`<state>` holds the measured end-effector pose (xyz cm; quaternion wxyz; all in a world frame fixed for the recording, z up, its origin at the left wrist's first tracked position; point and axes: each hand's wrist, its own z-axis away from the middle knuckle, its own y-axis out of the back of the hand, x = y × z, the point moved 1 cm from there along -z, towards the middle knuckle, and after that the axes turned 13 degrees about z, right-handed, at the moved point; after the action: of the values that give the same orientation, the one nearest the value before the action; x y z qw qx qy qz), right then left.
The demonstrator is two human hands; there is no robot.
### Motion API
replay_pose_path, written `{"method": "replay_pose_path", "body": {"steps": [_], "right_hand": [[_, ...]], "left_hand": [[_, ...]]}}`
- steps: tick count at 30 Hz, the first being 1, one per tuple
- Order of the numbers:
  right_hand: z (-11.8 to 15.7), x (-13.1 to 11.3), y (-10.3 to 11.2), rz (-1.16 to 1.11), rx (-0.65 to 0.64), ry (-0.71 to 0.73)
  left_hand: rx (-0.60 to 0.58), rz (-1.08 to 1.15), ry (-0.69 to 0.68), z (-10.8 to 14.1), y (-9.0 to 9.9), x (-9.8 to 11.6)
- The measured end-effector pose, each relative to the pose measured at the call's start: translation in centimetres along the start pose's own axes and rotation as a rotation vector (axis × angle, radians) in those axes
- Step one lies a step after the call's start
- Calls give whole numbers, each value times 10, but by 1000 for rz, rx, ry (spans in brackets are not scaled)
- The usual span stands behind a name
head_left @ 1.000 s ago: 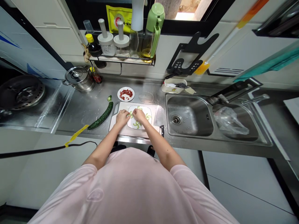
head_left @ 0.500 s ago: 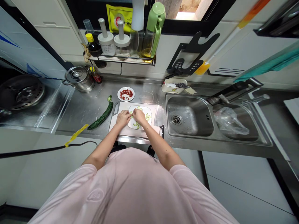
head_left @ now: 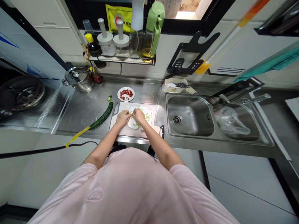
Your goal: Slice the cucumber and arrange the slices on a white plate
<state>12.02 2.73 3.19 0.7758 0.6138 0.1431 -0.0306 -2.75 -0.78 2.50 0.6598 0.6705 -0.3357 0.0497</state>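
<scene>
A white plate (head_left: 146, 124) lies on a pale cutting board (head_left: 112, 126), with thin green cucumber slices (head_left: 148, 117) set in small fanned groups near its edges. My left hand (head_left: 123, 118) reaches over the plate's left side, its fingertips pinched at a cucumber slice there. Right beside it, my right hand (head_left: 139, 115) is closed with fingertips pointing down at the same group of slices; its fingers partly hide what they hold. A knife with a black handle (head_left: 162, 132) rests along the board's right edge.
Left of the board lie a dark green cucumber (head_left: 102, 118) and a cut end piece (head_left: 109, 98). Behind it stands a small plate of chopped red pieces (head_left: 126, 94). A lidded pot (head_left: 79, 79) is at back left, a double sink (head_left: 190, 116) at right, a bottle rack (head_left: 123, 59) above.
Both hands stay at the same spot on the plate, with barely any finger motion. The view shifts slightly, and the yellow strip at left now overlaps the cucumber's lower end.
</scene>
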Motion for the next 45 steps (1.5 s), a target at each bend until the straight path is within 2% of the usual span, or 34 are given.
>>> {"method": "replay_pose_path", "body": {"steps": [7, 13, 30, 45], "right_hand": [[3, 2, -2, -13, 33, 22], [8, 9, -1, -47, 68, 32], [8, 7, -9, 10, 64, -16], [8, 7, -9, -2, 63, -28]], "left_hand": [[61, -24, -43, 1, -5, -4], [150, 18, 6, 3, -5, -6], [60, -54, -92, 0, -3, -8], [63, -24, -74, 1, -3, -7]]}}
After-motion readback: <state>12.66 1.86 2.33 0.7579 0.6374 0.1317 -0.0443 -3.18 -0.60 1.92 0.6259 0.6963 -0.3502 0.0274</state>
